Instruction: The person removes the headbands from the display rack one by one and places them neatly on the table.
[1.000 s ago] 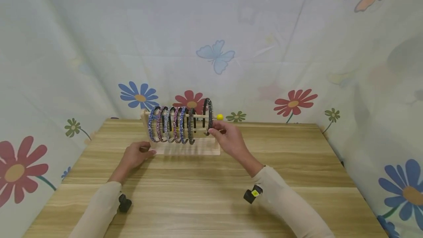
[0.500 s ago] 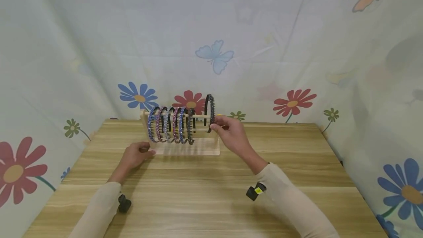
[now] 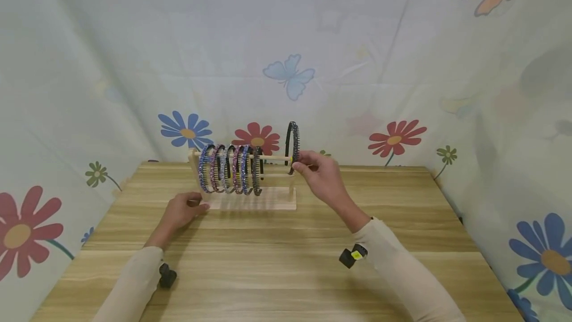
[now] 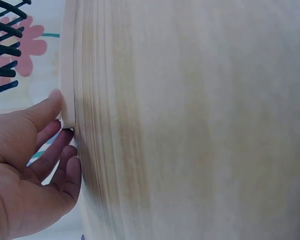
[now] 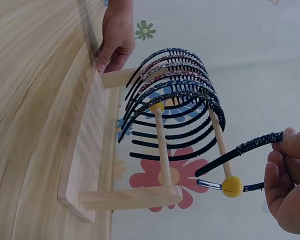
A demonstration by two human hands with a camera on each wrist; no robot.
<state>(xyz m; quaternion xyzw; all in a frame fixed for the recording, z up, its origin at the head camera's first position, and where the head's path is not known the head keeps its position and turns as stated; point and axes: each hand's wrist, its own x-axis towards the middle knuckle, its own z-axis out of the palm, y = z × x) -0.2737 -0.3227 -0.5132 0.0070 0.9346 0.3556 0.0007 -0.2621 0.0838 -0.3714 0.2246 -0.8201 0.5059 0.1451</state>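
A black headband with comb teeth and dark glitter (image 3: 297,139) is pinched between the thumb and fingers of my right hand (image 3: 325,177). It stands upright at the right end of the rack's upper rod. In the right wrist view its two arms lie on either side of the yellow ball (image 5: 233,186) that caps this rod. My left hand (image 3: 179,209) grips the left front corner of the wooden headband rack (image 3: 272,201), thumb and fingertips on its base (image 4: 68,65). Several glittery headbands (image 5: 172,89) in blue, pink, silver and black hang together toward the rack's left.
The rack stands near the back edge of a wood-grain table (image 3: 268,267). Behind it hangs a white cloth (image 3: 357,78) printed with flowers and butterflies. A second rod with a yellow ball (image 5: 157,106) runs inside the hanging headbands.
My right hand has moved right and slightly up, bringing the black headband along the rod to its ball end. My left hand stays on the rack's corner.
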